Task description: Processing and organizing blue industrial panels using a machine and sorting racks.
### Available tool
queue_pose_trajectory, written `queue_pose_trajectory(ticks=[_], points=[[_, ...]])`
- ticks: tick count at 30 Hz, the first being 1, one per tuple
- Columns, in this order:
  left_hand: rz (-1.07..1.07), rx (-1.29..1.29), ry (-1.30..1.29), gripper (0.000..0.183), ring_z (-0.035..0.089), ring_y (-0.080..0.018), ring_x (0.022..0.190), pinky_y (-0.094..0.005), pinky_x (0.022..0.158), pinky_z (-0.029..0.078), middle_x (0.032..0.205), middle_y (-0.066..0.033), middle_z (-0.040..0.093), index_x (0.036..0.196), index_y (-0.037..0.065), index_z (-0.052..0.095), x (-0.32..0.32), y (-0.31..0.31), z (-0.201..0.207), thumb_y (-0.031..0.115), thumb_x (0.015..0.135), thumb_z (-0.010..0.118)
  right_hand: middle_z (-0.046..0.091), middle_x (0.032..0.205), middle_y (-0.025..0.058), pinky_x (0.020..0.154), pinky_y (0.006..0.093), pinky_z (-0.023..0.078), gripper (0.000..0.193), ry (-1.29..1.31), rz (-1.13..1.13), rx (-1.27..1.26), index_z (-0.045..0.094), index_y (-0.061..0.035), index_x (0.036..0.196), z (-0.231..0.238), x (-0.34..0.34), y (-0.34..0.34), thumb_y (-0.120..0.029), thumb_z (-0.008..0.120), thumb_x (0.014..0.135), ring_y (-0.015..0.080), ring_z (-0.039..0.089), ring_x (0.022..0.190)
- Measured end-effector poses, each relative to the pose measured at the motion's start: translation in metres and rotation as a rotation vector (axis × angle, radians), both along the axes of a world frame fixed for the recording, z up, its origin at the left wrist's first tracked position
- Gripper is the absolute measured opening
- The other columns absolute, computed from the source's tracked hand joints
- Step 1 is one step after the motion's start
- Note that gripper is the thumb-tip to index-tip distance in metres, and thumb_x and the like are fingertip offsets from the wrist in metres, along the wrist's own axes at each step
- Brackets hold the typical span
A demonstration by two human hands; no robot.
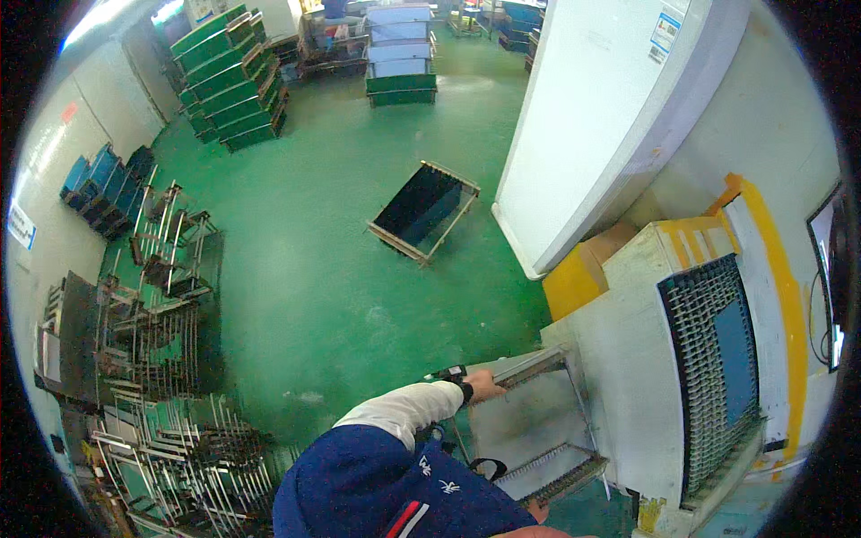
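Observation:
A metal slotted rack (577,394), an open frame with toothed rails along its ends, stands low beside the pale cabinet at the lower right. My left hand (485,386), reaching from a blue and white sleeve with a dark band at the wrist, is closed on the rack's far-left corner. Only a little of my right hand (538,511) shows at the lower edge, by the rack's near end. My jacket covers most of it, and its fingers cannot be made out.
A dark-lined bin (421,213) sits on the green floor ahead. Metal racks (179,457) crowd the left side. Stacked green bins (229,81) stand at the back left. On the right are a tall white panel (592,108), a cardboard box (583,273) and a black-edged grid tray (708,377).

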State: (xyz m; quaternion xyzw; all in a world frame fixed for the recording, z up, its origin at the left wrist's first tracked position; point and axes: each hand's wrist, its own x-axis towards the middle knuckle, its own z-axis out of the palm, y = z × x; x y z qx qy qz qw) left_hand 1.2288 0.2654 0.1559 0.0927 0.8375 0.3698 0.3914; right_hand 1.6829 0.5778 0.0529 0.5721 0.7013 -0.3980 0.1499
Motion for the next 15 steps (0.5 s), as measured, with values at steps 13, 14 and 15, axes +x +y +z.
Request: queue_pose_trajectory(ticks=[13,14,15], points=[[0.551,-0.035,0.064,0.066,0.066,-0.0351,0.09,-0.042,0.082,0.049,0.091,-0.024,0.068,0.091,-0.004,0.069,0.102,-0.18,0.05,0.058,0.088,0.046,0.063,0.094,0.0201,0.084,0.0436,0.044,0.034,-0.029,0.509,0.2,0.067,0.0001,0.095,-0.026,-0.038,-0.01,-0.03,0.07,0.078,0.0341,0.058,0.091],[0.582,-0.009,0.049,0.064,0.066,-0.035,0.088,-0.0423,0.08,0.049,0.09,-0.0239,0.067,0.091,-0.004,0.069,0.102,-0.191,0.061,0.056,0.088,0.047,0.063,0.09,0.0181,0.08,0.0429,0.044,0.033,0.035,0.38,0.193,0.067,-0.0004,0.093,-0.004,-0.052,-0.035,-0.029,0.07,0.078,0.0323,0.057,0.086],[0.617,0.018,0.03,0.063,0.065,-0.035,0.087,-0.0425,0.079,0.049,0.089,-0.0238,0.067,0.09,-0.004,0.069,0.102,-0.203,0.068,0.055,0.088,0.048,0.062,0.086,0.0161,0.076,0.0422,0.044,0.031,0.092,0.305,0.177,0.066,-0.001,0.091,0.016,-0.066,-0.055,-0.028,0.071,0.077,0.0305,0.057,0.082]])
